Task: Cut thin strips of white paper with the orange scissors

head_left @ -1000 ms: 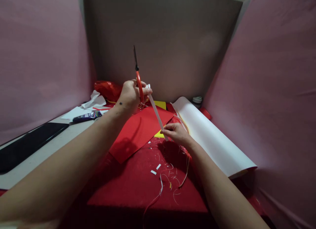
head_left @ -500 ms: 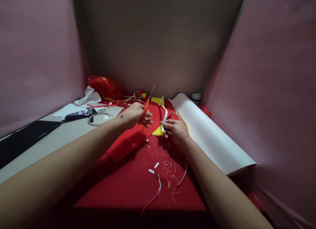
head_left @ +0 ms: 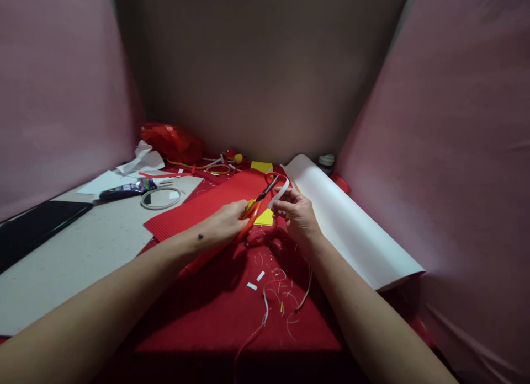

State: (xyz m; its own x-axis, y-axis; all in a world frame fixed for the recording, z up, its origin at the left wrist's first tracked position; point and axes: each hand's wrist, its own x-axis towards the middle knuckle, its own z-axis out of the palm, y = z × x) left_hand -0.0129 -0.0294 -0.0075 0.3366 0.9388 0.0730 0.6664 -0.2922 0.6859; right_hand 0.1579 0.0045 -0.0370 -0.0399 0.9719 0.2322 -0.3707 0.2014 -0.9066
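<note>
My left hand (head_left: 226, 223) is closed round the orange handles of a pair of scissors (head_left: 257, 204), whose dark blades point up and right toward a white paper strip (head_left: 280, 190). My right hand (head_left: 297, 214) pinches that curled strip just right of the blade tips. Both hands hover over a sheet of red corrugated paper (head_left: 207, 207) and a yellow paper piece (head_left: 265, 217) on a red cloth (head_left: 232, 312).
A rolled white sheet (head_left: 351, 224) lies to the right. At the left sit a black flat object (head_left: 33, 229), a glue tube (head_left: 124, 191), a wire ring (head_left: 160, 198) and white scraps. A red plastic bag (head_left: 171, 141) is at the back. Paper clippings (head_left: 273, 296) litter the cloth.
My left hand came down from chest height with the scissors, which now point at the strip. The strip went from stretched between both hands to curled in my right hand.
</note>
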